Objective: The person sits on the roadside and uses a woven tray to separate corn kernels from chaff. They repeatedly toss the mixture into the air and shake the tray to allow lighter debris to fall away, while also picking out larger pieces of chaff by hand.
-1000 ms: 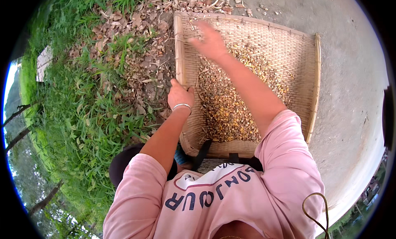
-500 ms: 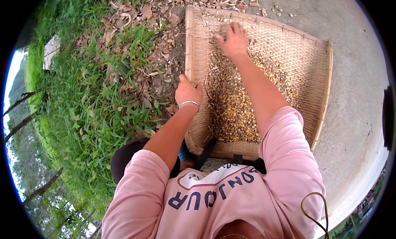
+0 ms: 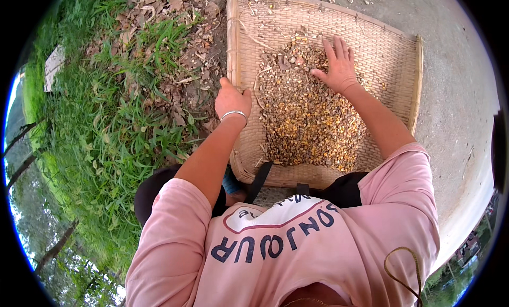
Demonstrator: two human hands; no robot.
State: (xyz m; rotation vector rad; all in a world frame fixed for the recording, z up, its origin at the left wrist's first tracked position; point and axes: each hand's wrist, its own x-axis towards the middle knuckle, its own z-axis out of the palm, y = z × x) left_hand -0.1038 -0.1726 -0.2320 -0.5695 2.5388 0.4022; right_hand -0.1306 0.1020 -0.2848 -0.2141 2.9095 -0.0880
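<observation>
A woven bamboo winnowing tray (image 3: 387, 58) lies before me, with a broad heap of yellow and brown kernels (image 3: 313, 137), apparently maize mixed with husk bits, in its near and middle part. My left hand (image 3: 232, 101), a silver bangle at its wrist, is closed around the tray's left rim. Fingers spread, my right hand (image 3: 339, 68) rests on or just over the far right edge of the heap, and it holds nothing. Dry leaf pieces (image 3: 285, 62) and thin straw strands (image 3: 254, 37) lie to the left of it in the tray.
Green grass (image 3: 116, 132) and dry fallen leaves (image 3: 180, 52) border the tray on the left. Grey concrete (image 3: 450, 95) runs along its right side. A black strap (image 3: 260, 182) crosses the tray's near left corner.
My right hand has moved right and toward me from the tray's far part, and its fingers have spread. Kernels and leaf bits show where it was. My left hand keeps its hold.
</observation>
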